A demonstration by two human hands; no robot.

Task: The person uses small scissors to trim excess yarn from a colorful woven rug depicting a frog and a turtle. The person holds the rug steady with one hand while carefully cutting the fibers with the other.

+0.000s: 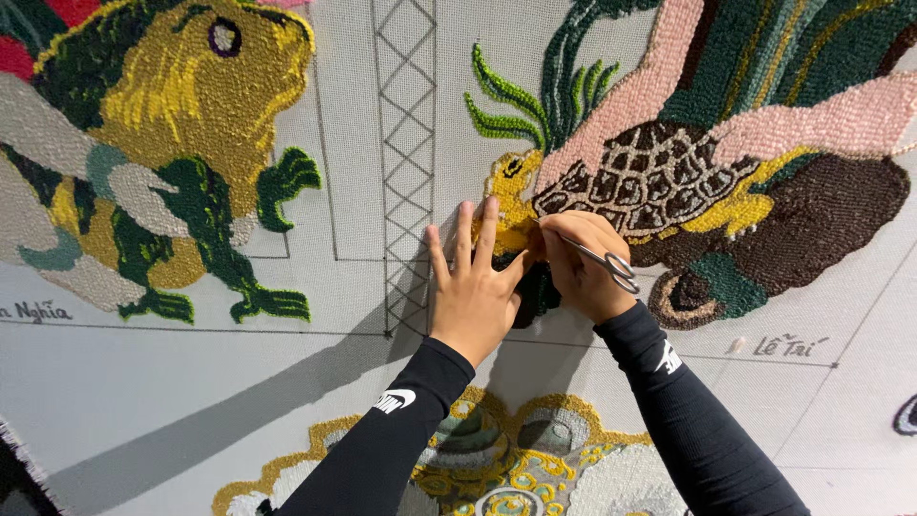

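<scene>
- The left hand (473,287) is laid open and flat, fingers spread, on the pale backing cloth (592,373) just beside the yellow head of the tufted turtle (659,182).
- The right hand (585,263) is closed around a pair of small metal scissors (597,256); the loops are seen by the wrist and the blades are pointed toward the turtle's yellow neck, where the tips are hidden by the fingers.
- The two hands are held touching or nearly so, thumb to thumb, over a dark green tufted patch (537,291) under the turtle's head.
- Both forearms are covered by black sleeves (688,411), each marked with a small white logo.
- The turtle is worked in brown, cream and yellow yarn toward the cloth's upper right corner, with green blades and pink bands above it.
- A yellow and green tufted frog (181,124) is seen at the cloth's upper left corner, well apart from the hands.
- A drawn lattice strip (406,115) is run between frog and turtle, from the top edge down to beside the left hand.
- A gold, grey and white ornament (516,459) is tufted at the bottom edge, between the forearms.
- Drawn pencil lines and handwritten marks are seen on the bare cloth.
</scene>
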